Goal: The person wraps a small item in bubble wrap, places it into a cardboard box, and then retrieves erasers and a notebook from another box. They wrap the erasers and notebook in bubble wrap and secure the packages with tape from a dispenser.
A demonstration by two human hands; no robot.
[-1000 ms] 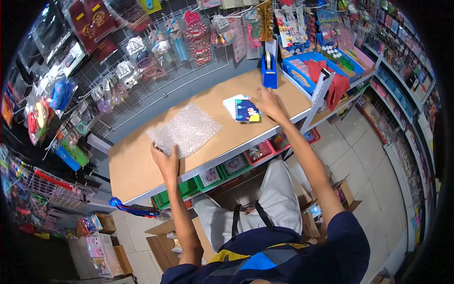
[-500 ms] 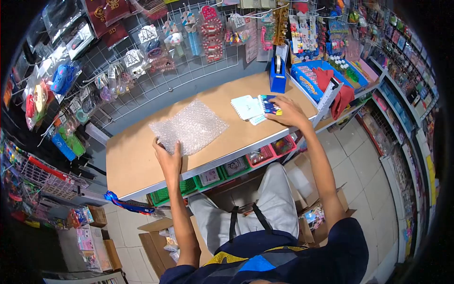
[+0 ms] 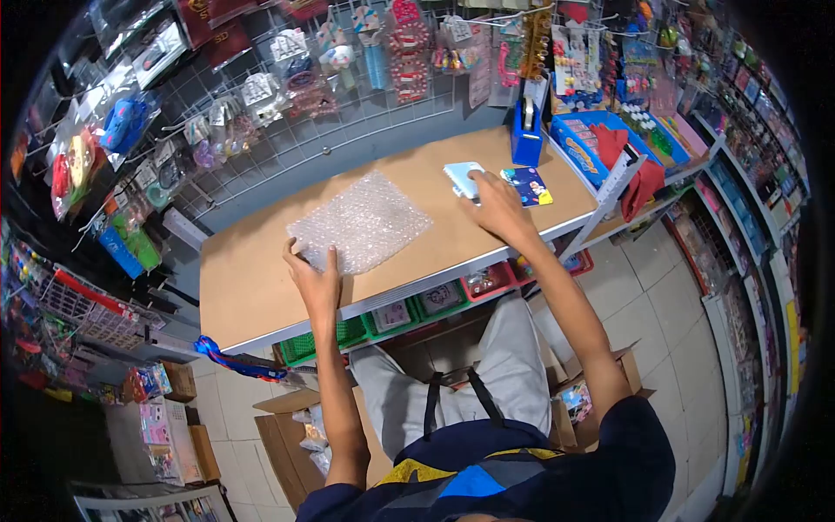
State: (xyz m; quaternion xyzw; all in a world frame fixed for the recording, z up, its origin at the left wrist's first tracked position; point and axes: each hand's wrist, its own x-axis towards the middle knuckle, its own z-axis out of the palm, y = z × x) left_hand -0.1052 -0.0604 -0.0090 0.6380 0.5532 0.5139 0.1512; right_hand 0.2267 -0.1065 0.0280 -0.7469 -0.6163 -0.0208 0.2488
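Left hand (image 3: 315,280): open, thumb and fingers spread at the near-left edge of the bubble wrap (image 3: 361,222), seemingly to steady it.
Bubble wrap: flat on the table (image 3: 252,296), leaving its face exposed.
Right hand (image 3: 500,207): fingers at the pale notepads (image 3: 461,174); can't tell if pinching or resting, knuckles block the view.
Pale notepads: right of the wrap, probably kept apart for easy reach.
Dark-blue notepad (image 3: 529,186): beside the right hand, below the tape dispenser (image 3: 526,143).
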